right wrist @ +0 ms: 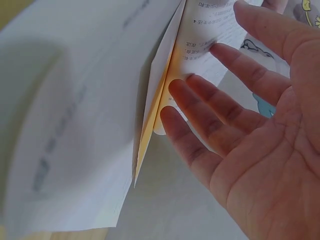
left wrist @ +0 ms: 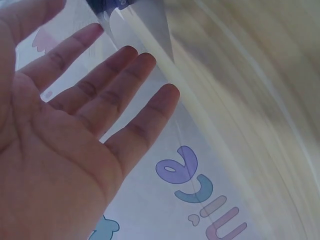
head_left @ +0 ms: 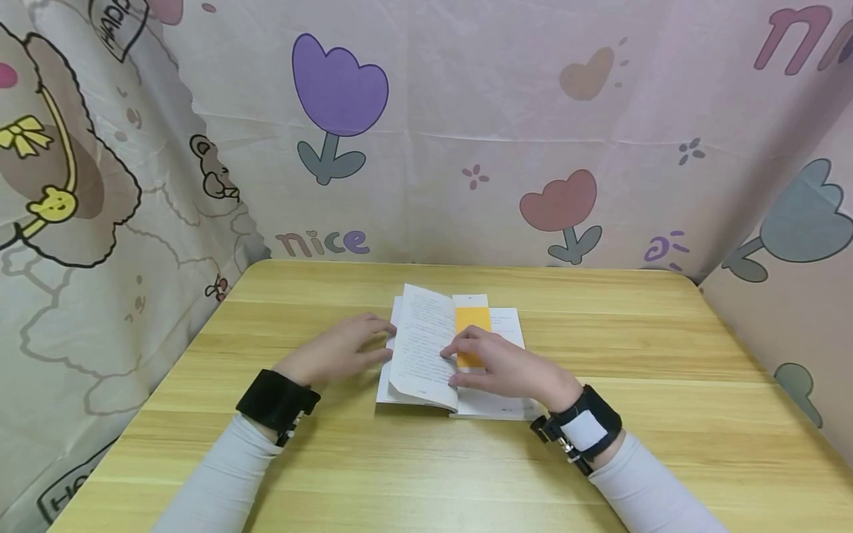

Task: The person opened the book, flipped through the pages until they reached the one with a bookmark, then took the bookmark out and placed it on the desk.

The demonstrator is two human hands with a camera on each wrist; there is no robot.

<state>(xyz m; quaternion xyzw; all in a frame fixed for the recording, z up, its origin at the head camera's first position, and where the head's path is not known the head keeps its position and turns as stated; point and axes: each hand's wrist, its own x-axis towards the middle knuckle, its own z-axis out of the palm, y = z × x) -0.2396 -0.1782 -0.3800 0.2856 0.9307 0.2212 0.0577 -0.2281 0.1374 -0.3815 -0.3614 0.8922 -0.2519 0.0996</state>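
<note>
An open book (head_left: 424,344) with printed pages lies on the wooden table. A yellow-and-white bookmark (head_left: 474,314) lies along the gutter over the right-hand page and sticks out past the top; in the right wrist view its yellow part (right wrist: 146,131) stands close to the fold. My left hand (head_left: 341,346) is at the book's left edge, fingertips near the pages, its fingers (left wrist: 142,125) spread and holding nothing. Over the gutter, my right hand (head_left: 509,364) rests its fingertips at the left page's inner side; its fingers (right wrist: 192,150) are extended and loose.
The wooden table (head_left: 620,333) extends around the book on all sides. Behind it hangs a printed cloth (head_left: 453,96) with tulips and letters, which also runs along both sides. Dark straps with small devices are on both wrists, including a left wristband (head_left: 275,400).
</note>
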